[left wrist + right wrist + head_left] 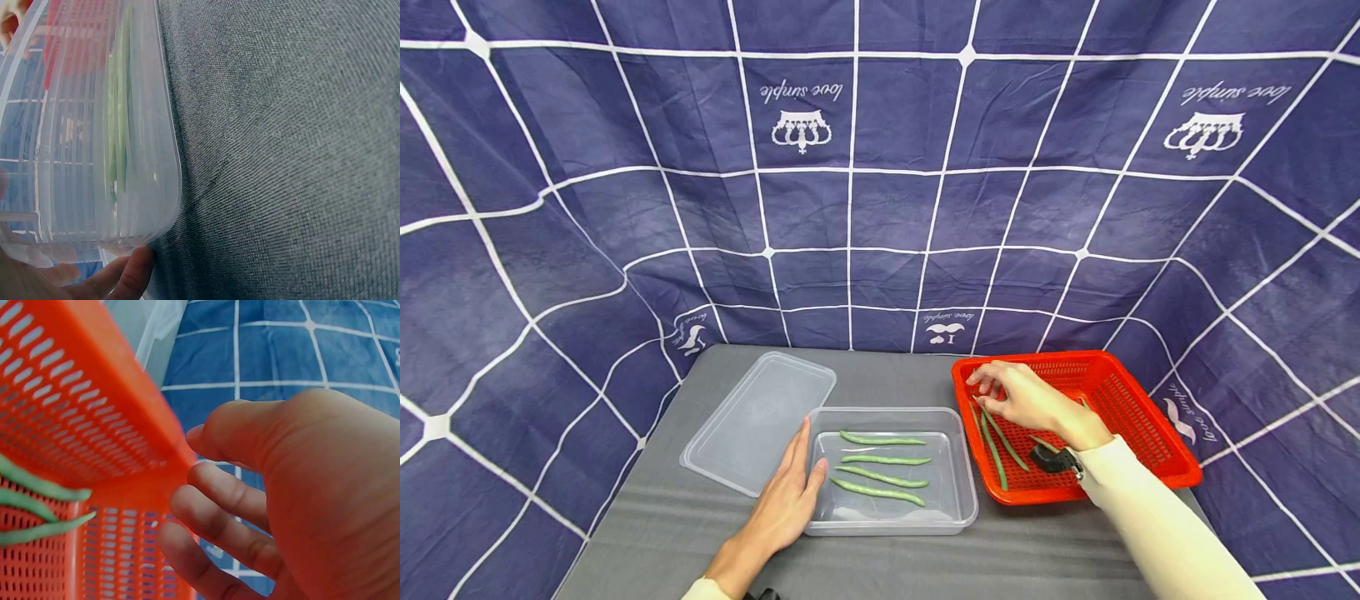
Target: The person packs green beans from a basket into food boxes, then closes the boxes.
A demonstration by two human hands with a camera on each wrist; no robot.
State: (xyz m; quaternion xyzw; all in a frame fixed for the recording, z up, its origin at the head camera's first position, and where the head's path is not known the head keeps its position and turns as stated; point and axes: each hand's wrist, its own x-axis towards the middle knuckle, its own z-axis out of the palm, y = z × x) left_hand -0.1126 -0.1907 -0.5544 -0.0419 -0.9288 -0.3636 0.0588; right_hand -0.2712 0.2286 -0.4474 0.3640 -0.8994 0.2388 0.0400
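Observation:
My left hand [787, 486] rests along the left wall of a clear plastic container [887, 527], fingers straight on its outside and thumb at the rim. Several green beans [886, 461] lie side by side on the container's floor. In the left wrist view, fingertips [139, 272] touch the container [150, 162] near its bottom corner. My right hand [1021, 396] hovers over the left part of a red perforated basket [1183, 473], its fingers loosely bent with nothing between them. Below it, more green beans [992, 450] lie in the basket; the right wrist view shows them beside the hand [250, 494].
A translucent flat lid [752, 421] lies on the grey tabletop [880, 567], left of and behind the container. The basket stands just right of the container. A blue cloth with white grid lines [895, 208] hangs behind and on both sides.

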